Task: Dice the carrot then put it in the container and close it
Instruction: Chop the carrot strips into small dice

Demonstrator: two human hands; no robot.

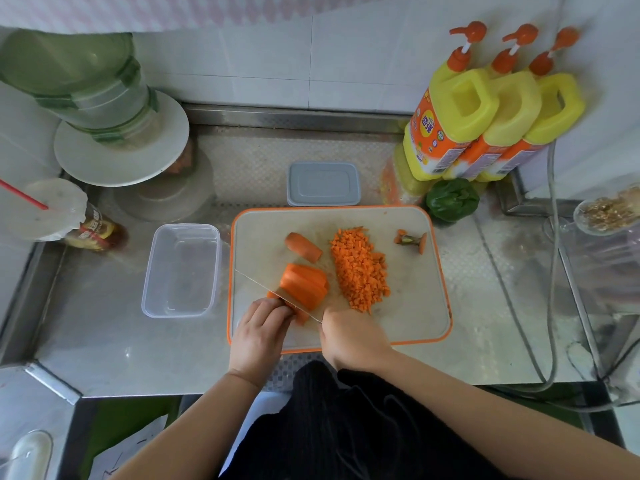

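A: Carrot status?

B: Sliced carrot slabs (304,284) stacked at the near-left of the cutting board (408,320). Knife blade (258,283) runs diagonally across the stack's near end, tip pointing left-away.

A: Hands?

B: Left hand (259,336) sits on the near-left end of the stack, fingers curled down onto the carrot, pinning it just beside the blade. Right hand (349,341) is closed round the knife handle at the near edge of the board; handle itself is hidden in the fist. Stack lies between the two hands, slightly farther out.

A: Rest of the carrot?

B: Uncut carrot chunk (303,247) lies just beyond the stack, apart from it. Diced carrot pile (360,270) to the right of the stack, mid-board. Trimmed carrot top (412,240) at the far-right corner, well away from both hands.

A: Container?

B: Clear plastic container (181,270), open, on the steel worktop (104,341) just left of the board, near the left hand. Its grey lid (323,183) lies flat just beyond the board's far edge.

A: Anything else?

B: Green pepper (452,199) by the far-right board corner, three yellow pump bottles (491,109) behind it against the tiled wall.
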